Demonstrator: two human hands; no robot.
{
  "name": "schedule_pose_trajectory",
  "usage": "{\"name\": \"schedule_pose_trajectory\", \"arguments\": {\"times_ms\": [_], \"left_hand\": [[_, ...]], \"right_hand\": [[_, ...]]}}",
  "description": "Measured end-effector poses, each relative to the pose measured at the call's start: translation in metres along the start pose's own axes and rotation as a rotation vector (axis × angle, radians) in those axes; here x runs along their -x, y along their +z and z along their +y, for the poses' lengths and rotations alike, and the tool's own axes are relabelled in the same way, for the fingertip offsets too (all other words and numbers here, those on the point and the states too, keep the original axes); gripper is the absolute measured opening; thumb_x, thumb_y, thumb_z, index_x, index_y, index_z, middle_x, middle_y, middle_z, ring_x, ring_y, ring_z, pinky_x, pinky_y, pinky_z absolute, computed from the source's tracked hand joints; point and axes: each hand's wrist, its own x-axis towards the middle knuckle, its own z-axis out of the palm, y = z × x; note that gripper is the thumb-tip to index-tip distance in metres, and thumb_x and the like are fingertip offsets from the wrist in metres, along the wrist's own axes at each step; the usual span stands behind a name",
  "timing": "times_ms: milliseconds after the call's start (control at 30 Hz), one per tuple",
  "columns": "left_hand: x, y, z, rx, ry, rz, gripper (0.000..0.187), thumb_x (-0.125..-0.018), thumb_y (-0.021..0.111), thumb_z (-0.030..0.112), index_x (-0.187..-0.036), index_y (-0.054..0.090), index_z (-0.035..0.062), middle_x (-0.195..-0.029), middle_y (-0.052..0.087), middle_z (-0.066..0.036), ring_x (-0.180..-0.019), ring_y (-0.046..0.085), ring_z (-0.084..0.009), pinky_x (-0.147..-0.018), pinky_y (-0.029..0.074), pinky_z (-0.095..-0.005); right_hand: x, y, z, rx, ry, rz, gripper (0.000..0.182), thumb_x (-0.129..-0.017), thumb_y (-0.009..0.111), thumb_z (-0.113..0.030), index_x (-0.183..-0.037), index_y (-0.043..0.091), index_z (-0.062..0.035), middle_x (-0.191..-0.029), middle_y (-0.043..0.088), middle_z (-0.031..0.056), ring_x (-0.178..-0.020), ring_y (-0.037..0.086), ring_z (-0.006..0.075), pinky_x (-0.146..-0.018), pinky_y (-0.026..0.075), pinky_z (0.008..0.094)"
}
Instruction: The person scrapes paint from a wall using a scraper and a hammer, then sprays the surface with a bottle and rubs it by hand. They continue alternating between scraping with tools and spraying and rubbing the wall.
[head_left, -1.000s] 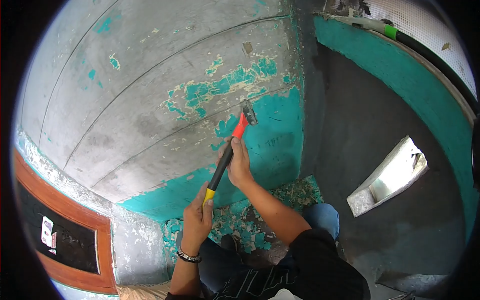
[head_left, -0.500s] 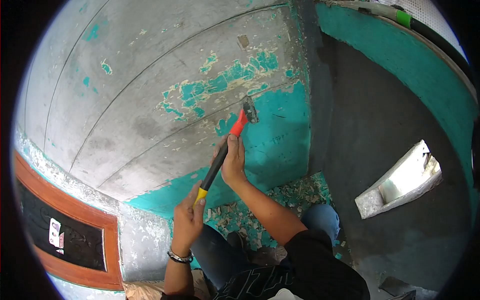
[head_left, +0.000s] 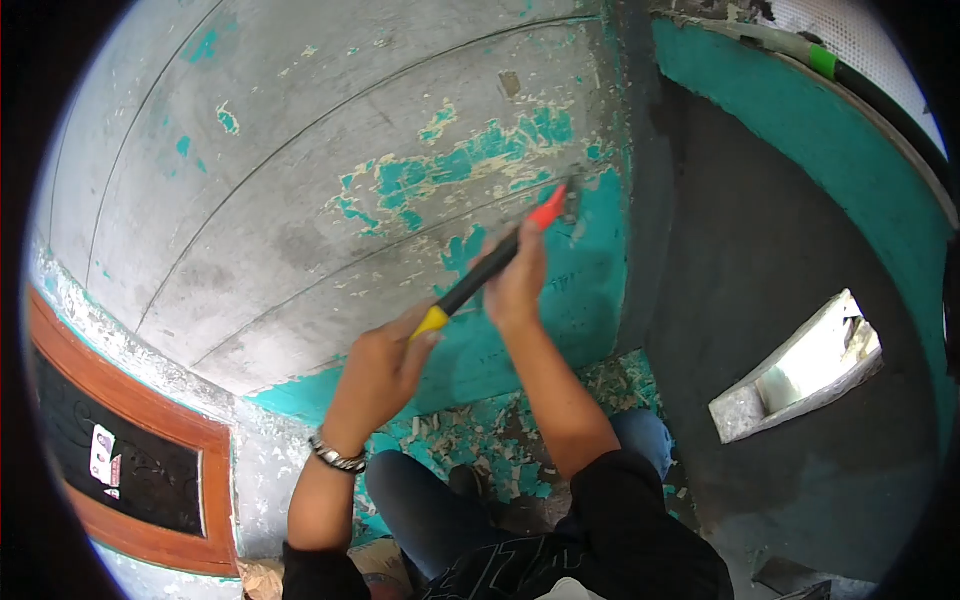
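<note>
Both hands grip a long-handled paint scraper [head_left: 480,278] with a black grip, a yellow end and a red neck. My left hand [head_left: 385,365] is closed around the yellow end. My right hand [head_left: 518,280] wraps the black grip just below the red neck. The scraper's head, blurred, lies against the wall [head_left: 290,200] near the upper edge of the remaining turquoise paint [head_left: 580,280]. Bare grey surface with ragged turquoise and cream patches spreads to the left of and above the head.
Turquoise paint flakes [head_left: 500,440] litter the floor below, around my legs. On the right stands a dark grey wall [head_left: 780,220] with a bright, rough-edged opening [head_left: 815,365]. A brown wooden frame [head_left: 215,480] with a dark pane is at lower left.
The scraper and both hands have moved right and up along the wall. Its handle now slants more toward the horizontal, and its head is nearer the wall's right corner.
</note>
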Motion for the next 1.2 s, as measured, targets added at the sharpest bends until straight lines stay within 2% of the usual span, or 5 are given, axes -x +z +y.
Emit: {"name": "schedule_pose_trajectory", "arguments": {"times_ms": [200,300,467,567,1200], "left_hand": [[0.008,0.054,0.022,0.007,0.117,-0.003,0.041,-0.092,0.054,0.013,-0.131,0.049,0.0017,-0.079,0.061,-0.025,-0.070,0.062,-0.0385,-0.063,0.047,-0.0388],[0.046,0.055,0.004,0.013,-0.071,-0.039,0.042,-0.092,0.054,0.015,-0.132,0.048,0.0033,-0.082,0.063,-0.022,-0.072,0.062,-0.0394,-0.065,0.049,-0.0431],[0.097,0.057,-0.022,0.176,-0.288,0.111,0.043,-0.094,0.051,0.012,-0.135,0.046,0.0025,-0.068,0.055,-0.013,-0.058,0.055,-0.0197,-0.056,0.045,-0.0307],[0.094,0.060,-0.034,0.136,-0.202,0.156,0.043,-0.094,0.051,0.011,-0.135,0.047,0.0021,-0.067,0.054,-0.012,-0.057,0.053,-0.0166,-0.055,0.044,-0.0292],[0.044,0.071,-0.012,0.155,-0.254,-0.010,0.041,-0.094,0.050,0.013,-0.133,0.047,0.0012,-0.066,0.055,-0.014,-0.058,0.057,-0.0217,-0.056,0.045,-0.0334]], "right_hand": [[0.009,-0.007,-0.050,0.006,-0.064,0.139,0.028,-0.097,0.046,-0.041,-0.094,0.047,-0.0128,-0.066,0.048,-0.0012,-0.052,0.045,0.0105,-0.045,0.038,0.0257],[0.037,-0.015,-0.009,0.010,-0.004,0.111,0.029,-0.097,0.045,-0.040,-0.096,0.046,-0.0114,-0.064,0.048,-0.0004,-0.051,0.046,0.0110,-0.046,0.040,0.0259],[0.064,-0.008,0.032,0.314,0.068,-0.157,0.031,-0.099,0.042,-0.040,-0.097,0.043,-0.0088,-0.062,0.049,0.0022,-0.047,0.049,0.0138,-0.045,0.045,0.0283],[0.060,-0.010,0.038,0.295,0.062,-0.148,0.031,-0.099,0.041,-0.040,-0.097,0.043,-0.0088,-0.062,0.049,0.0026,-0.045,0.049,0.0132,-0.043,0.045,0.0270],[0.017,-0.018,-0.007,0.269,-0.063,-0.054,0.033,-0.099,0.041,-0.040,-0.097,0.045,-0.0081,-0.057,0.048,0.0028,-0.041,0.046,0.0130,-0.038,0.044,0.0269]]}}
